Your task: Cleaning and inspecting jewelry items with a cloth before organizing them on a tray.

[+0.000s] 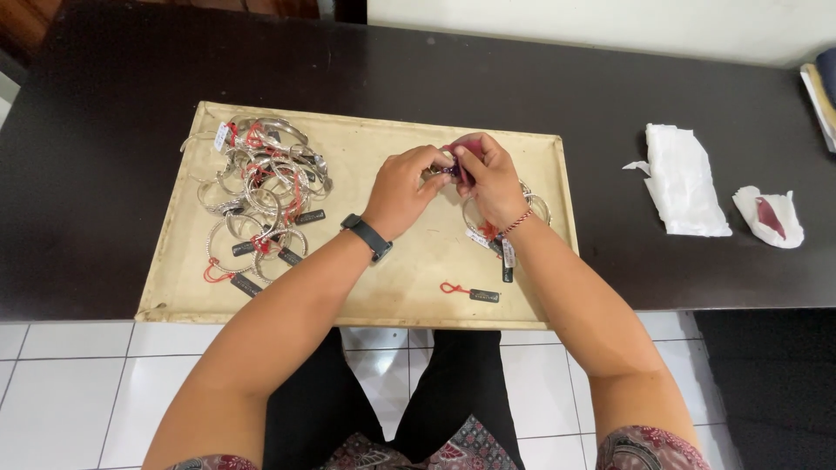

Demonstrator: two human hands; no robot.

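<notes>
Both hands meet over the middle of a beige tray [383, 296]. My left hand [402, 190], with a black watch on the wrist, pinches a silver bangle [438, 169] that is mostly hidden by the fingers. My right hand [489, 178] holds a small dark-red cloth [468, 146] against that bangle. Under my right wrist lie a few silver bangles [533, 205] with red strings and dark tags. A heap of several tagged silver bangles [259, 187] fills the tray's left part.
The tray lies on a dark table [104, 139] near its front edge. One loose dark tag on a red string [473, 292] sits on the tray near me. On the table's right are a folded white tissue [682, 181] and a crumpled tissue with a red stain [770, 218]. White floor tiles show below.
</notes>
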